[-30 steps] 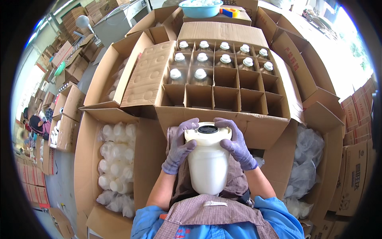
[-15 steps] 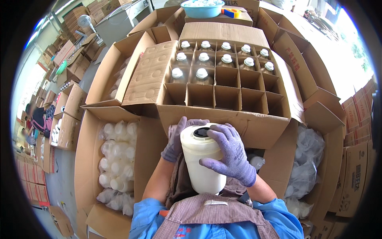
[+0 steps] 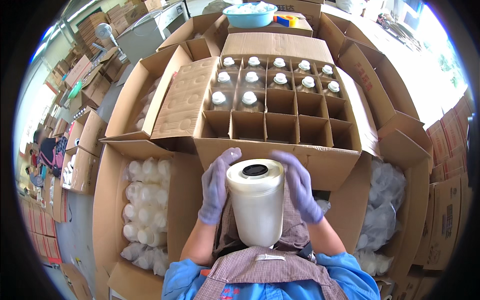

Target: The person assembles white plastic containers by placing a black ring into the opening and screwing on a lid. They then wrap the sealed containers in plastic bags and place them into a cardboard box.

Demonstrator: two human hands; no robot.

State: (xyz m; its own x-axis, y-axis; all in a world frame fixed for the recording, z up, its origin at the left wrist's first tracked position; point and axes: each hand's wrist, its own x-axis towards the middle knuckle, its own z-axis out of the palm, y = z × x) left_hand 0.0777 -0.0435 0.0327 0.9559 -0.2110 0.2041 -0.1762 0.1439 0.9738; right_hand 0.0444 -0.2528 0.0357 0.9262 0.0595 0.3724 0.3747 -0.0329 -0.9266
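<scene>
A white plastic bottle (image 3: 257, 205) with a wide, dark open mouth stands upright in front of my chest. My left hand (image 3: 216, 187) in a purple glove lies flat against its left side. My right hand (image 3: 300, 185), also gloved, presses its right side, so both hands hold it. Just beyond the bottle stands a big cardboard box (image 3: 310, 160) with a grid of dividers. Its far rows hold several capped bottles (image 3: 252, 80); the near cells are empty.
An open carton of white empty bottles (image 3: 145, 210) sits at my left. Bagged plastic parts (image 3: 382, 200) fill a box at my right. A blue basin (image 3: 248, 14) and a tape roll (image 3: 286, 20) rest on a far box. More cartons stand around; a person (image 3: 47, 152) works at far left.
My right hand came off the bottle's top and moved to its right side, uncovering the open mouth. The bottle stayed in front of my chest.
</scene>
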